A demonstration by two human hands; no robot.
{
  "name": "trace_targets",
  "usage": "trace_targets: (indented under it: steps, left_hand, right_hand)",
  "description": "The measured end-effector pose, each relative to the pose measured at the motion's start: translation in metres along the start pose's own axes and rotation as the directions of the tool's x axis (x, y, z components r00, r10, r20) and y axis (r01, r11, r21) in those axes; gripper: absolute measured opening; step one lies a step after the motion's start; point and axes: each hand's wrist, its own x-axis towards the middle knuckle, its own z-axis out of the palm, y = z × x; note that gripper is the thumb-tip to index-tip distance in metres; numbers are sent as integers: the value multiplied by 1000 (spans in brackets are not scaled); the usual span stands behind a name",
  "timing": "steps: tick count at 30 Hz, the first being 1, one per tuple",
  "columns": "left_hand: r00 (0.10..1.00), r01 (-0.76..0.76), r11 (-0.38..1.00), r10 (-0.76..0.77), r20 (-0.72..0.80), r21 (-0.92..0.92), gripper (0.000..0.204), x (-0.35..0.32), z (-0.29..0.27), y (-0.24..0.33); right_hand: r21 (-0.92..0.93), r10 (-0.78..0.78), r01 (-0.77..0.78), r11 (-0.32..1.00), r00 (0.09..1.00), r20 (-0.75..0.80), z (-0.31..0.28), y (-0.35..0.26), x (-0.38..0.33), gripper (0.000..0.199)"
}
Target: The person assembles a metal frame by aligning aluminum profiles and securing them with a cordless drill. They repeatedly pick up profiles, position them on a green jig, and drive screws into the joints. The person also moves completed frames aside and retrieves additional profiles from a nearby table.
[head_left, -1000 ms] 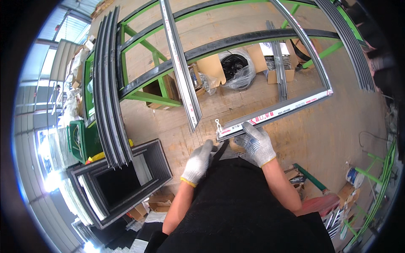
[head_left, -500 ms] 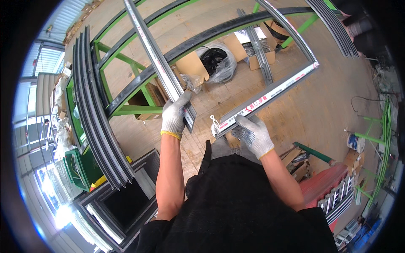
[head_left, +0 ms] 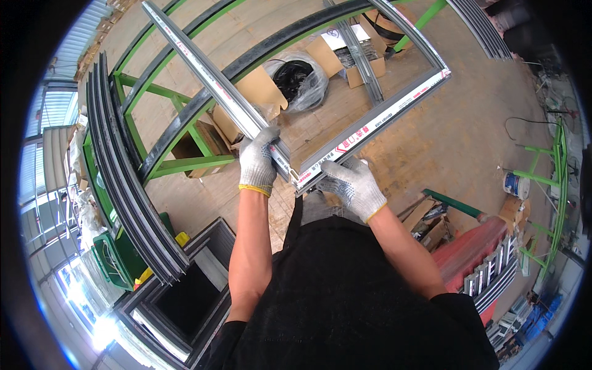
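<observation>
My left hand (head_left: 258, 161), in a white knitted glove with a yellow cuff, is closed round the lower end of a long aluminium profile (head_left: 211, 77) that slants up to the left. My right hand (head_left: 354, 186), gloved alike, grips the near end of a second profile (head_left: 388, 115) covered in printed white film. A small pale metal corner piece (head_left: 295, 176) sits where the two ends come together; whether they are fully seated I cannot tell. At its far right end the second profile joins a third profile (head_left: 416, 34) at a corner.
A green rack with black padded rails (head_left: 296, 37) stands ahead, long dark profiles (head_left: 126, 172) at its left. Behind the work are an open carton (head_left: 262, 86) and a plastic bag of black coils (head_left: 296, 77). Dark frames (head_left: 185, 302) lie lower left, a red-covered stack (head_left: 472, 246) lower right.
The two profile ends, apart before, now meet at the corner piece. My right hand and its profile have moved left and up; the left profile's far end has swung left.
</observation>
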Motion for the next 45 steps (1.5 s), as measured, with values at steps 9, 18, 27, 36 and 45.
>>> trace_targets:
  steps: [9, 18, 27, 36, 45]
  left_hand:
    - [1000, -6, 1000, 6, 12, 21, 22, -4, -3, -7]
    - [999, 24, 999, -25, 27, 42, 26, -21, -2, -13]
    - [995, -9, 998, 16, 95, -70, 20, 23, -7, 2]
    - [980, 166, 985, -160, 118, -40, 18, 27, -16, 3]
    - [977, 152, 985, -137, 164, -82, 18, 25, -19, 5]
  right_hand:
    - [-222, -147, 158, 962, 987, 66, -4, 2, -3, 40]
    - [-220, -164, 175, 960, 984, 68, 1, 3, 0, 40]
    - [62, 374, -392, 918, 907, 196, 29, 37, -2, 58]
    - [-104, 251, -244, 964, 966, 61, 40, 46, -9, 61]
    - [-202, 139, -131, 971, 990, 27, 50, 47, -11, 57]
